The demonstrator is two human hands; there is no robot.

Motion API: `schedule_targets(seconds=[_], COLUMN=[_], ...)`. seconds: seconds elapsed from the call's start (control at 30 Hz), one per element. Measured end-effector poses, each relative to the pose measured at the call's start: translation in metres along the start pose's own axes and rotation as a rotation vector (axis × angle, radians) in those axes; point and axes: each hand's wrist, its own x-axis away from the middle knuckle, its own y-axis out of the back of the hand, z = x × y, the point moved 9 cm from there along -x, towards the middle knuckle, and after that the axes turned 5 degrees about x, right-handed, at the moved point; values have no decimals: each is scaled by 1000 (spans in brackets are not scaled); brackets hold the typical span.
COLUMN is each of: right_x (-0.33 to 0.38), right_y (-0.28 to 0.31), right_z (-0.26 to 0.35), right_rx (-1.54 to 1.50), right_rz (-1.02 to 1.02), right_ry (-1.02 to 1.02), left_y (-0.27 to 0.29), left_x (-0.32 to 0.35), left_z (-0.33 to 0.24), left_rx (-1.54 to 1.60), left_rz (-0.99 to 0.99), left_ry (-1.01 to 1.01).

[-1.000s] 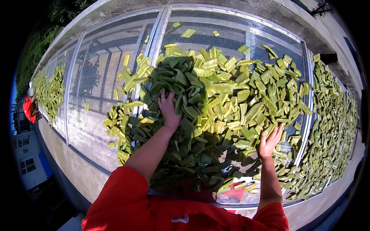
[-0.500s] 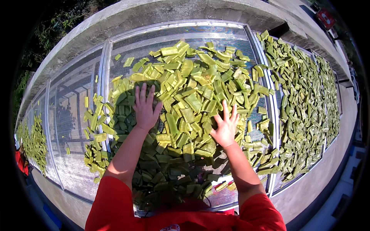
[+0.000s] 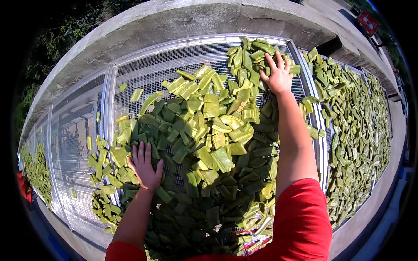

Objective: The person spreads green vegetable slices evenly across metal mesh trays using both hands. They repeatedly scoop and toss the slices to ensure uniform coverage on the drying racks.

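Note:
A loose heap of cut, flat green plant pieces lies on a framed wire-mesh screen in front of me. My left hand rests palm down on the heap's left side, its fingers stretched out. Farther off and to the right, my right hand reaches to a cluster of pieces by the screen's far right corner. Its fingers are spread on top of them, and nothing is gripped. Shadow from my body darkens the near part of the heap.
Another screen on the right is thickly covered with similar pieces. To the left, a mesh screen carries only a few, with a pile beyond it. A concrete wall runs along the far side.
My right hand has moved far forward and right, and pieces now lie in the far right corner. My left hand has come nearer and left. The view has shifted slightly.

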Motion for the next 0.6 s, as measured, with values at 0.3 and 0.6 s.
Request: schedule_targets(seconds=[0.3,0.6], right_x=[13,186], right_y=[10,44], right_z=[-21,134], right_rx=[72,-395], right_rz=[385,224], right_ry=[-6,407], left_y=[0,3], left_x=[-4,-4], left_z=[0,-1], left_rx=[-20,17], left_rz=[-26,-42], left_ry=[34,64])
